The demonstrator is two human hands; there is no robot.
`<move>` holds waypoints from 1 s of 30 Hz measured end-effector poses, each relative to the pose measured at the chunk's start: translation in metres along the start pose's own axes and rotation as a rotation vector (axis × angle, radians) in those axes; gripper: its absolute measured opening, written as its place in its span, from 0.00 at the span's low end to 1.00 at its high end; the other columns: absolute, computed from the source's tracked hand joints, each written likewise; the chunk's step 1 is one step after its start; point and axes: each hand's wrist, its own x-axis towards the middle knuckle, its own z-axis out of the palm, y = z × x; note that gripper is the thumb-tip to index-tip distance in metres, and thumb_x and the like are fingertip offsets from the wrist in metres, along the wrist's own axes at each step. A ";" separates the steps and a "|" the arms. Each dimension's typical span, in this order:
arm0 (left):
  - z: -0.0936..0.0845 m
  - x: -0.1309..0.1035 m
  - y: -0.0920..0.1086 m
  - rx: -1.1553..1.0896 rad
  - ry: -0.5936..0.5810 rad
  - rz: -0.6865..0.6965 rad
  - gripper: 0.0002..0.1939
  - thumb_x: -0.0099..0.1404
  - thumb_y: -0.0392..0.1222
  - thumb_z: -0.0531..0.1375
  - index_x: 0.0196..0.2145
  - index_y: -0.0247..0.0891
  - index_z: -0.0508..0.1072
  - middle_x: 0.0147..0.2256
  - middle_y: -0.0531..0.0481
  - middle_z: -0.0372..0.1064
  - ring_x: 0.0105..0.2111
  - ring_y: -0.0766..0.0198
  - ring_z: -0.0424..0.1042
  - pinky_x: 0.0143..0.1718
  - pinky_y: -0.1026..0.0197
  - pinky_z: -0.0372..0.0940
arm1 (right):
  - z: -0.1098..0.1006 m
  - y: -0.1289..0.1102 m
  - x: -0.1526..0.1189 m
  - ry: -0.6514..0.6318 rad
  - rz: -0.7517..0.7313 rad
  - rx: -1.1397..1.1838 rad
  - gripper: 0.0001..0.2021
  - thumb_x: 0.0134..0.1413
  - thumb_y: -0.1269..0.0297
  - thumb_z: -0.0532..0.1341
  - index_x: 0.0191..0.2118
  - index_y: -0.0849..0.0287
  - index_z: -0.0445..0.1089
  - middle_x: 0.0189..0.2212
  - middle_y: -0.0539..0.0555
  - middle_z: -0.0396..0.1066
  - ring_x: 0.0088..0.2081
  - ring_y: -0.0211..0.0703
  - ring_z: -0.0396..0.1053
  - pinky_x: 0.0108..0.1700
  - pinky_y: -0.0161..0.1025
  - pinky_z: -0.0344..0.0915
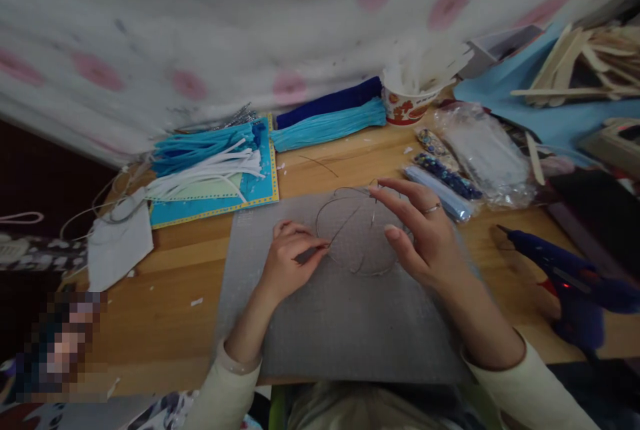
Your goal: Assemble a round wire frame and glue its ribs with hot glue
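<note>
A thin wire bent into loops (379,273) lies over the grey mat (345,337) on the wooden table. My left hand (293,260) is at the left side of the loops, thumb and forefinger pinched on the wire. On the right, my right hand (420,230) reaches over the loops with its fingers apart; the forefinger and middle finger are near the top of the wire. Whether those fingertips touch the wire is too blurred to tell.
Behind the mat are blue and white pipe cleaners (210,157), turquoise bundles (330,125) and a paper cup (407,107). A blue glue gun (565,270), plastic bags (487,150) and wooden sticks (565,70) are at right. A white piece (120,240) lies left.
</note>
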 end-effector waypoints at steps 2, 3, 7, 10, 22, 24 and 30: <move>-0.003 0.001 0.001 -0.020 -0.005 0.009 0.02 0.62 0.38 0.66 0.35 0.42 0.79 0.29 0.51 0.78 0.36 0.59 0.72 0.47 0.50 0.62 | 0.000 0.001 0.000 0.003 -0.002 0.001 0.21 0.67 0.57 0.50 0.62 0.54 0.62 0.58 0.63 0.64 0.58 0.56 0.63 0.57 0.58 0.62; -0.005 0.001 0.001 -0.042 -0.016 0.007 0.02 0.62 0.38 0.66 0.35 0.41 0.79 0.30 0.51 0.78 0.36 0.59 0.72 0.46 0.51 0.63 | 0.000 0.001 0.000 0.006 -0.002 0.000 0.21 0.67 0.58 0.50 0.61 0.54 0.62 0.57 0.63 0.64 0.58 0.55 0.63 0.57 0.57 0.62; -0.014 0.006 -0.003 -0.059 -0.016 -0.083 0.05 0.65 0.39 0.62 0.37 0.39 0.79 0.30 0.49 0.77 0.32 0.61 0.71 0.39 0.57 0.65 | 0.001 0.000 0.001 0.014 0.006 -0.020 0.19 0.67 0.63 0.52 0.60 0.56 0.64 0.57 0.63 0.65 0.57 0.54 0.64 0.57 0.56 0.63; -0.015 0.013 -0.005 0.064 -0.101 -0.151 0.10 0.67 0.36 0.59 0.42 0.40 0.80 0.29 0.49 0.77 0.29 0.62 0.71 0.36 0.59 0.65 | 0.002 0.000 0.001 0.014 0.008 -0.031 0.19 0.66 0.66 0.52 0.60 0.55 0.64 0.56 0.62 0.66 0.57 0.53 0.64 0.56 0.55 0.63; -0.002 0.030 0.013 0.385 -0.569 -0.314 0.25 0.64 0.29 0.53 0.56 0.44 0.73 0.42 0.44 0.80 0.41 0.54 0.77 0.44 0.54 0.68 | 0.002 0.002 0.001 0.009 -0.005 0.008 0.21 0.68 0.60 0.49 0.63 0.51 0.61 0.57 0.61 0.65 0.56 0.54 0.65 0.55 0.58 0.63; -0.005 0.025 0.012 0.335 -0.540 -0.306 0.25 0.63 0.28 0.53 0.54 0.45 0.75 0.40 0.46 0.80 0.39 0.56 0.77 0.42 0.56 0.68 | 0.002 0.002 0.001 0.012 -0.014 0.006 0.21 0.67 0.61 0.49 0.63 0.51 0.61 0.57 0.61 0.65 0.56 0.54 0.64 0.55 0.57 0.63; -0.014 0.019 0.002 0.155 -0.200 -0.569 0.13 0.62 0.32 0.57 0.40 0.38 0.80 0.25 0.53 0.75 0.24 0.66 0.70 0.29 0.64 0.61 | 0.002 0.003 -0.001 0.004 -0.029 0.020 0.20 0.67 0.62 0.51 0.62 0.55 0.61 0.57 0.63 0.64 0.57 0.54 0.63 0.56 0.56 0.62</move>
